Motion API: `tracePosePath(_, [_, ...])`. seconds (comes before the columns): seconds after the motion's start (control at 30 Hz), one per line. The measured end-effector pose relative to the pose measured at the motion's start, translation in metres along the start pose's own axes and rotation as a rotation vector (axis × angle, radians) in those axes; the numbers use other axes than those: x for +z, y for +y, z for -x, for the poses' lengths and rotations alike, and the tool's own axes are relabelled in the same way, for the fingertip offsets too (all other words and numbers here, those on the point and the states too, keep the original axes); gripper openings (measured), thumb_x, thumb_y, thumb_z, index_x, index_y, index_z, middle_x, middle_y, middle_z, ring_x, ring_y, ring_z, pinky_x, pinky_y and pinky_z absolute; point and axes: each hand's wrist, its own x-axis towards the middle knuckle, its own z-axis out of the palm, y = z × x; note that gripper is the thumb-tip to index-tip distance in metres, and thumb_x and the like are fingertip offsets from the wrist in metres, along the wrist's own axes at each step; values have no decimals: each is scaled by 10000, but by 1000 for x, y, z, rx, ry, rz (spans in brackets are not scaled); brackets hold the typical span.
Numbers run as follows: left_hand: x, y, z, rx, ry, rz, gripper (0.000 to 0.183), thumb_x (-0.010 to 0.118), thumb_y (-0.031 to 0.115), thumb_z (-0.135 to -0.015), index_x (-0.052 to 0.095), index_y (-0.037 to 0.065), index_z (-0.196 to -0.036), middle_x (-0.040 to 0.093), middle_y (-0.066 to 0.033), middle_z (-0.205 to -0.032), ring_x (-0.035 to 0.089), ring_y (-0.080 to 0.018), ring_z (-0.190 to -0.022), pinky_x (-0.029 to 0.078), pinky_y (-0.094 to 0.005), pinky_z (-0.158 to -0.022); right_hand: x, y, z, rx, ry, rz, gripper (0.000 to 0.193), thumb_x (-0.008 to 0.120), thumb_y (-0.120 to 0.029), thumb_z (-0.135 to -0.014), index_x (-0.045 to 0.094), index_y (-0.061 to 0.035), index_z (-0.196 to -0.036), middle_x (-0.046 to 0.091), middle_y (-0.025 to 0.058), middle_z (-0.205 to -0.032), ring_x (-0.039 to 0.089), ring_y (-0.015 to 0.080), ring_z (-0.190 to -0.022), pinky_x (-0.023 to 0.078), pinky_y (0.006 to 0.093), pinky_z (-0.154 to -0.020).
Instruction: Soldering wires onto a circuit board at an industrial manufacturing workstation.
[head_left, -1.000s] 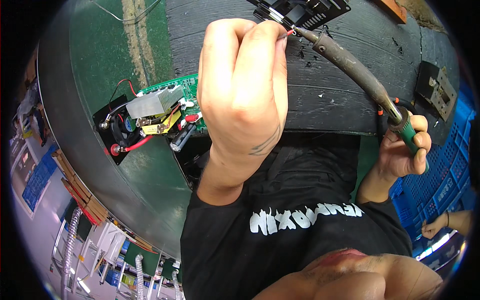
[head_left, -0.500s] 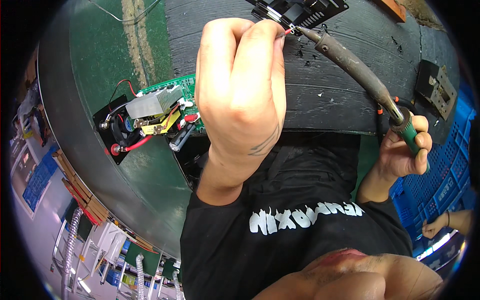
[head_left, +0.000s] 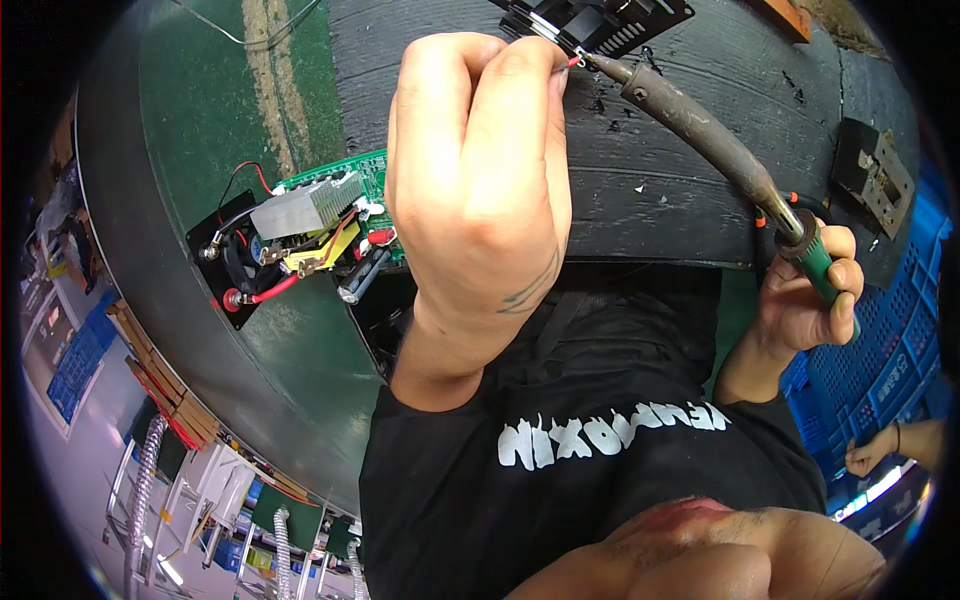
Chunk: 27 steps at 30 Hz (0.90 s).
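With its fingers pinched, my left hand [head_left: 480,170] holds a thin red wire [head_left: 573,62] by a black panel part [head_left: 600,25] at the far edge of the view. My right hand [head_left: 810,295] is wrapped round the green handle of a soldering iron [head_left: 710,135]. The iron's tip touches or nearly touches the bare end of the wire at the panel part; the exact contact is too small to tell. Left of my left wrist lies a green circuit board [head_left: 372,172] with a silver heat sink [head_left: 305,205], a small fan and a thick red lead [head_left: 278,290].
A black board [head_left: 680,200] covers the bench. On its right lies a metal stand plate [head_left: 875,180]. Blue plastic crates [head_left: 880,350] stand at the right, where another person's hand [head_left: 872,455] shows. Green matting [head_left: 200,130] covers the left side.
The soldering iron's tip and the black panel part have shifted very slightly left. My left hand has also moved a little left, still pinching the wire.
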Motion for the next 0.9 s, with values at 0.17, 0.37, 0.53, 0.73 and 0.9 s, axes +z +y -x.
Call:
tracePosePath(0.17, [2, -2, 1, 22, 15, -4, 113, 701, -53, -815, 690, -22, -922, 611, -104, -867, 610, -166, -695, 496, -257, -632, 2, 1, -3, -17, -28, 29, 371, 440, -366, -949, 635, -96, -1112, 551, 132, -938, 511, 178, -588, 458, 350, -621])
tracePosePath(0.37, [3, -2, 0, 2, 15, -8, 102, 698, -53, -816, 685, -18, -911, 609, -101, -859, 606, -171, -693, 497, -262, -637, 3, 2, -5, -20, -41, 36, 371, 437, -368, -953, 635, -96, -1110, 550, 126, -931, 504, 173, -591, 447, 345, -612])
tracePosePath(0.53, [4, -9, 1, 67, 59, -20, 120, 706, -54, -803, 689, -11, -914, 613, -105, -857, 615, -194, -717, 494, -267, -655, 4, 5, -5, -24, -37, 25, 369, 435, -367, -955, 633, -95, -1108, 550, 128, -931, 498, 171, -590, 440, 338, -602])
tracePosePath(0.73, [4, -8, -4, 46, 21, -16, 125, 707, -61, -796, 692, -8, -908, 615, -103, -851, 614, -202, -714, 491, -272, -653, 3, 4, -7, -31, -34, 44, 371, 432, -365, -956, 632, -90, -1105, 550, 130, -931, 509, 176, -592, 453, 341, -604])
tracePosePath(0.9, [5, -7, -2, 38, 22, -19, 132, 706, -62, -796, 690, -7, -915, 612, -103, -849, 607, -199, -706, 491, -272, -653, 2, 5, -6, -26, -47, 33, 373, 433, -370, -956, 634, -91, -1099, 553, 132, -929, 520, 177, -598, 471, 340, -618])
